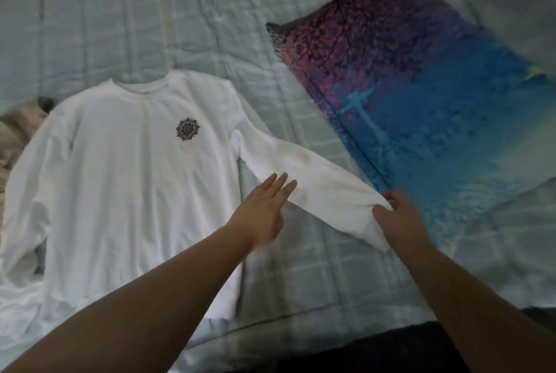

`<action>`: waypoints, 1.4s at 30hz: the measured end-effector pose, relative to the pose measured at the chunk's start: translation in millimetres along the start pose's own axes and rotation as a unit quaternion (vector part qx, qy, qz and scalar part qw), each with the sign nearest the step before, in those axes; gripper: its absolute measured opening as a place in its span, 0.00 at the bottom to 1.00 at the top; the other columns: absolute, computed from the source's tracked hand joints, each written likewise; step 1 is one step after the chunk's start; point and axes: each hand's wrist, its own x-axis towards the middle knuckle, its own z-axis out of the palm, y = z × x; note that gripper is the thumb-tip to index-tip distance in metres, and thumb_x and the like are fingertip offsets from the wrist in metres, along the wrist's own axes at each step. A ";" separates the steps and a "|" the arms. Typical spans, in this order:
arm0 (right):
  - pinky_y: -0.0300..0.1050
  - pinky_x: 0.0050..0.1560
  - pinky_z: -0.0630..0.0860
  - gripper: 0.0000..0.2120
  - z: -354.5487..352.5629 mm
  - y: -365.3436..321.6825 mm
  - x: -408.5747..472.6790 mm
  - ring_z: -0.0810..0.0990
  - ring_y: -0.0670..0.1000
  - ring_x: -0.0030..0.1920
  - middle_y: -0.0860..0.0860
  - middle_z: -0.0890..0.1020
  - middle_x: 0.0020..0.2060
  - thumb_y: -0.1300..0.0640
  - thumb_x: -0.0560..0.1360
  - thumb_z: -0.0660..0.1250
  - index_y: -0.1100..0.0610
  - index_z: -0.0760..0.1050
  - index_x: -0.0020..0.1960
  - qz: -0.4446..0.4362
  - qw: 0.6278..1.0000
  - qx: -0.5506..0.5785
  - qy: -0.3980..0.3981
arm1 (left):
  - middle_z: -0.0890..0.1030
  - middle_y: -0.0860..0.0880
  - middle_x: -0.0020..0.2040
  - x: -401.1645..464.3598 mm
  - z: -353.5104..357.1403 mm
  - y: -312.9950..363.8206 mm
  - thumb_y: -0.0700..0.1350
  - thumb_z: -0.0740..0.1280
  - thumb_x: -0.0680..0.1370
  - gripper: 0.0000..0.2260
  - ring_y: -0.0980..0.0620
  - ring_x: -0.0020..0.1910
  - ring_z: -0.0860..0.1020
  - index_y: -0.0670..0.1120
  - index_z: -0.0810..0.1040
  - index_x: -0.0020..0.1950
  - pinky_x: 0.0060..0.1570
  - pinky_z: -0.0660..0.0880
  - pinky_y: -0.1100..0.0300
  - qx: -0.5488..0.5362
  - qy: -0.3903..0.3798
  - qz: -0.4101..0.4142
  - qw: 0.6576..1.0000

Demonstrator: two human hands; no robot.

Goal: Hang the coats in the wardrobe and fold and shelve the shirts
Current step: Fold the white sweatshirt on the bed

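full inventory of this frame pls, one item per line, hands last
White long-sleeved shirt: 1, white with a small dark round print on the chest, laid flat face up on the left of the bed, one sleeve stretched out to the right.
Patterned pillow: 1, purple and pink fading to blue, lying at upper right on the bedspread.
Beige cloth: 1, beige, bunched at the left edge beside the shirt.
Bedspread: 1, pale grey-blue check, under everything.
Left hand: 1, fingers straight, at the middle of the outstretched sleeve.
Right hand: 1, pinches the cuff of that sleeve.
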 end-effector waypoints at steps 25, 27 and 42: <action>0.44 0.50 0.68 0.14 -103.2 43.3 95.4 0.77 0.55 0.49 0.55 0.80 0.46 0.54 0.75 0.62 0.61 0.78 0.54 -0.023 0.994 0.013 0.109 | 0.39 0.48 0.81 158.8 50.6 96.3 0.59 0.47 0.82 0.27 0.45 0.79 0.38 0.59 0.38 0.79 0.75 0.42 0.38 0.052 -0.045 -0.077 0.995; 0.43 0.49 0.65 0.08 -95.5 35.0 86.9 0.75 0.54 0.48 0.53 0.77 0.46 0.59 0.79 0.61 0.60 0.74 0.55 -0.032 0.988 0.041 0.146 | 0.38 0.48 0.81 159.1 45.9 96.0 0.59 0.46 0.83 0.27 0.45 0.79 0.38 0.58 0.38 0.79 0.75 0.43 0.39 0.046 -0.038 -0.071 0.996; 0.41 0.46 0.66 0.06 -22.4 -126.2 17.3 0.74 0.48 0.46 0.50 0.77 0.45 0.54 0.79 0.60 0.55 0.72 0.53 -0.153 0.964 0.115 0.186 | 0.50 0.43 0.81 63.2 -42.3 -25.6 0.58 0.50 0.81 0.29 0.40 0.79 0.49 0.55 0.45 0.81 0.73 0.59 0.42 0.049 0.111 -0.017 0.992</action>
